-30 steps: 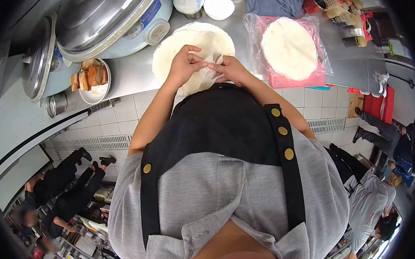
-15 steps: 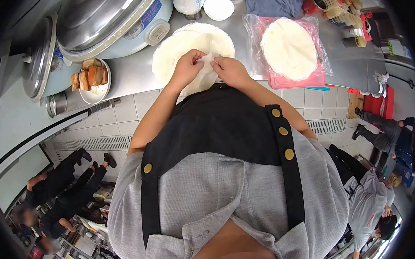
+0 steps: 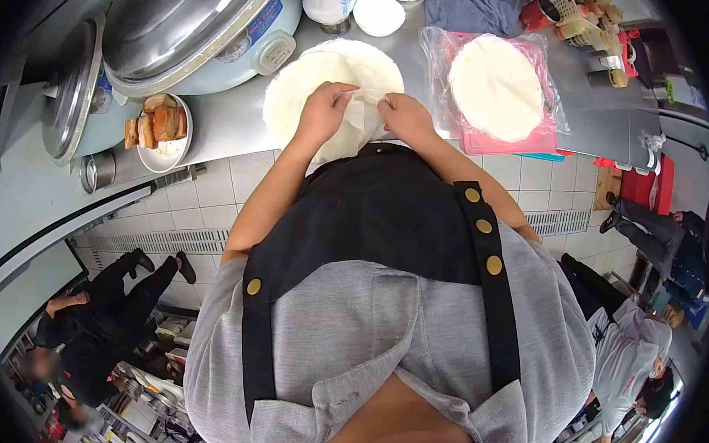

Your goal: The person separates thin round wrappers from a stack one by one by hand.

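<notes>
The left grip point(image 3: 325, 114) and right grip point(image 3: 409, 118), each pinching the thin sheet point(image 3: 367, 104), stand farther apart than before, apparently opening it out over the pale rounds point(image 3: 291, 94) beneath.

My left hand point(image 3: 325, 114) sits just above and left of the frame's middle, palm turned inward, its index finger point(image 3: 344, 87) stretched rightward above the thumb in a loose pinch. Near it but apart, my right hand point(image 3: 409, 118) is curled, fingertips pointing left in a pinch. Both bare forearms, left point(image 3: 273, 197) and right point(image 3: 475, 176), slant up the frame and converge toward the upper centre.
</notes>
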